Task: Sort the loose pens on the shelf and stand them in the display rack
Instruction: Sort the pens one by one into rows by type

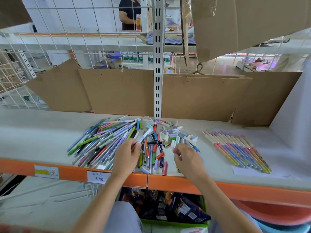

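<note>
A heap of loose pens in many colours lies on the white shelf, with loose caps scattered to its right. My left hand pinches a white pen that points up and right over the heap. My right hand hovers beside the caps with its fingers curled; a small pale cap sits at its fingertips, and I cannot tell whether it is held. A neat row of pastel pens lies side by side on the right. No display rack is in view.
The shelf has an orange front edge with price labels. Cardboard sheets line the back behind a white slotted post. A green box of packets sits below. A person stands far behind the wire grid.
</note>
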